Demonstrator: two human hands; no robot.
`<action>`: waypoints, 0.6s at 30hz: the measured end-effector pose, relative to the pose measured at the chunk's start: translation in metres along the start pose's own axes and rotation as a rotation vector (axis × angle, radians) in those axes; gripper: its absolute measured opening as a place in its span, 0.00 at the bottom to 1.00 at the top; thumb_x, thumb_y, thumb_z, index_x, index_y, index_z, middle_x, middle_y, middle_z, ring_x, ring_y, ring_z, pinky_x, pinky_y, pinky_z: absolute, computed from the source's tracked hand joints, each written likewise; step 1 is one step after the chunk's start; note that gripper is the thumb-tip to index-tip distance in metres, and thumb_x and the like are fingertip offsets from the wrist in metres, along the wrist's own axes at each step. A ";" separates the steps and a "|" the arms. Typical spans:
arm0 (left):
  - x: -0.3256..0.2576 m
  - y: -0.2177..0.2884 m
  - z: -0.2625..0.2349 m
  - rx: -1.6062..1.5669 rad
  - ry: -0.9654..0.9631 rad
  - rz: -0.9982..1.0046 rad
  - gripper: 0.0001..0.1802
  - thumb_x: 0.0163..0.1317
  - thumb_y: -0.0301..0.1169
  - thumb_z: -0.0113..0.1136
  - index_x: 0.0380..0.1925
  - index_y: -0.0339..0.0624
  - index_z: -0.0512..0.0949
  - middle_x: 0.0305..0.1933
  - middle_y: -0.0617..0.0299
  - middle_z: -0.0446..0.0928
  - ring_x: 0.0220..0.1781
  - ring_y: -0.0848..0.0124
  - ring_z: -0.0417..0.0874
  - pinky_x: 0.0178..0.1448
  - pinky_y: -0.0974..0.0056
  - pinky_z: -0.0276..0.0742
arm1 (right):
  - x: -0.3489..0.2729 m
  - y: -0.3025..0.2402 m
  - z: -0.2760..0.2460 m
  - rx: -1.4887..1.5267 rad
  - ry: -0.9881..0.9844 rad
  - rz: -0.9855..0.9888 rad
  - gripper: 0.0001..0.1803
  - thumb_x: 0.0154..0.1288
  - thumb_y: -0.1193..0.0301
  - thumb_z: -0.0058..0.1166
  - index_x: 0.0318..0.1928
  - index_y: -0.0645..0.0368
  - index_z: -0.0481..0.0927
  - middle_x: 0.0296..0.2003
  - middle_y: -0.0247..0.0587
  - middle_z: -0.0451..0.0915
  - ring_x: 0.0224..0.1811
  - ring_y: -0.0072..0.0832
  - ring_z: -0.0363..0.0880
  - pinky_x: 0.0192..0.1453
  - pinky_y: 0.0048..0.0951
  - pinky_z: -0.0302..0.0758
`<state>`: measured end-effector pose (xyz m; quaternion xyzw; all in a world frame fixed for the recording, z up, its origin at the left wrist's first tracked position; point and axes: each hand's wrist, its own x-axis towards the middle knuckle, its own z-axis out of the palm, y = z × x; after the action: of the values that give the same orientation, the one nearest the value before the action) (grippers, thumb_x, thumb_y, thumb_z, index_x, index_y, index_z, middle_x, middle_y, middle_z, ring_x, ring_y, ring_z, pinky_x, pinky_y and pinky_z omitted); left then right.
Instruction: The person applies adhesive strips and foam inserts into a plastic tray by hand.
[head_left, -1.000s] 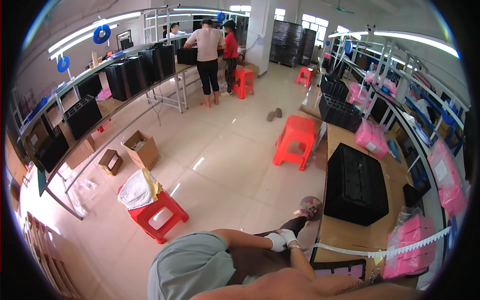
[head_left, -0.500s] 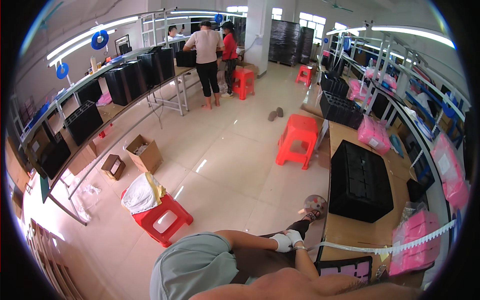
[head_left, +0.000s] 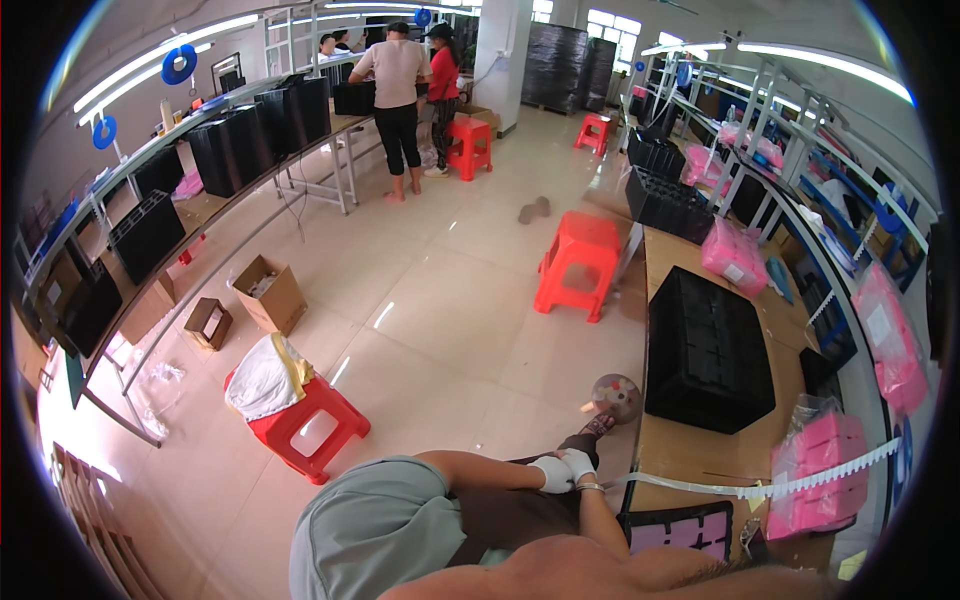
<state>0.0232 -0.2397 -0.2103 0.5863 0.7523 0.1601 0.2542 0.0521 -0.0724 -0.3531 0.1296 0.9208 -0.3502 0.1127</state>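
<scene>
i judged the touching, white-gloved left hand and right hand, whose grip i couldn't tell remotely, best kept loose, clear of the toothed white strip at their three o'clock.

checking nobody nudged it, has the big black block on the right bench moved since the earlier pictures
No: the big black block sits the same against the right bench, with no visible shift either way; only the view moved.
</scene>
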 end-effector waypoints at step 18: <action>0.005 -0.003 0.008 -0.011 -0.036 -0.024 0.19 0.58 0.45 0.48 0.38 0.49 0.82 0.41 0.53 0.81 0.43 0.55 0.81 0.50 0.54 0.76 | -0.005 0.001 0.002 0.128 0.015 0.038 0.18 0.63 0.61 0.43 0.44 0.56 0.82 0.43 0.45 0.81 0.47 0.39 0.78 0.51 0.34 0.73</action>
<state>0.0244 -0.2360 -0.2190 0.5785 0.7538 0.1506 0.2729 0.0573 -0.0736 -0.3532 0.1566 0.8947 -0.4051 0.1041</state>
